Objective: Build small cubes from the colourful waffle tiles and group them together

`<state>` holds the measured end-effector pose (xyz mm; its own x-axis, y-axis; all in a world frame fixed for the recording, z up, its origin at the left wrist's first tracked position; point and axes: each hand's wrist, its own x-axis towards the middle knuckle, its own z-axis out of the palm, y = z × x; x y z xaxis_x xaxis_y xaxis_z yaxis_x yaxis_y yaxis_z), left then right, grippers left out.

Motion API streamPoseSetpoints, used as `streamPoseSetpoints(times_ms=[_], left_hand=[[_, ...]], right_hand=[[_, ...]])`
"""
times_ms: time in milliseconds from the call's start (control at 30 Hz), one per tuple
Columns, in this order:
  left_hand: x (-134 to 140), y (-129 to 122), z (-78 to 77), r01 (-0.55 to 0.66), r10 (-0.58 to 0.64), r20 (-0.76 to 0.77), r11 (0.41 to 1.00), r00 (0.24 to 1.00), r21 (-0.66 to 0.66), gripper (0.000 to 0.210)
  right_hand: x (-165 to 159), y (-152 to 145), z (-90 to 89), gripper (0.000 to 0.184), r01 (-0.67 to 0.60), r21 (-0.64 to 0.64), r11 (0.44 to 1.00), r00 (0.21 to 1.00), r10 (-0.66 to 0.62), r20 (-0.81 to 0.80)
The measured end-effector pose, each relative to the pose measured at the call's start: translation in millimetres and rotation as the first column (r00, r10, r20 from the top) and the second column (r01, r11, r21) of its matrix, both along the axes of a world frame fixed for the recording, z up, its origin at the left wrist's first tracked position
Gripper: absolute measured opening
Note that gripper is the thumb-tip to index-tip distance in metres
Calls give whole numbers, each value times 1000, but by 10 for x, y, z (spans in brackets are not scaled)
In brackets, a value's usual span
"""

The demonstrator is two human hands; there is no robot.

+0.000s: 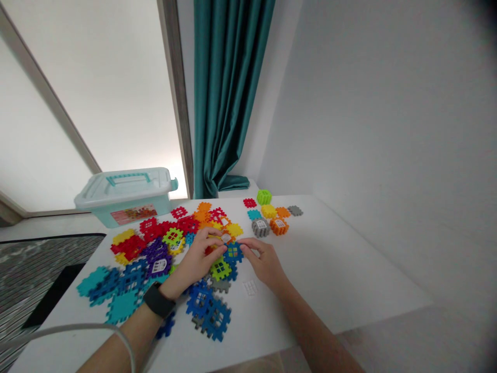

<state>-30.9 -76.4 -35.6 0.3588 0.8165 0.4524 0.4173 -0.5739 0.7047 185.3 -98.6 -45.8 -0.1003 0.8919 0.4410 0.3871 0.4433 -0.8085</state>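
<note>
A blue toothed building tile (233,252) with window-like openings is between my hands, above the pile. My left hand (202,254), with a dark watch on its wrist, pinches the tile's left edge between thumb and fingers. On the opposite edge, my right hand (267,260) grips it with thumb and index finger. A lime green tile (220,268) lies just below it, partly over other blue tiles. Close to my left fingertips is a small whitish piece (225,238) whose kind I cannot make out. Flat on the table near my right hand lies a white window insert (250,288).
Loose purple tiles (157,254), teal tiles (123,306), red tiles (188,224) and blue tiles (209,311) spread across the white table (330,280). Sorted stacks, including a grey one (260,228) and an orange one (279,226), stand at the back. A lidded plastic box (128,194) sits back left.
</note>
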Motion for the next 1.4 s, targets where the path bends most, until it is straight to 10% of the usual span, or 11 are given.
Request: streamPoseSetpoints(times_ms=[367,1400], left_hand=[[21,0,22,24,-8,121,991,993,-133,30],[11,-11,47,32,-17,134,993,991,-115,23]], right_hand=[[-10,8,6,15,-85,-106,991,982,65,-179],[-9,-12,1,20,-33,-14,999,999,33,-23]])
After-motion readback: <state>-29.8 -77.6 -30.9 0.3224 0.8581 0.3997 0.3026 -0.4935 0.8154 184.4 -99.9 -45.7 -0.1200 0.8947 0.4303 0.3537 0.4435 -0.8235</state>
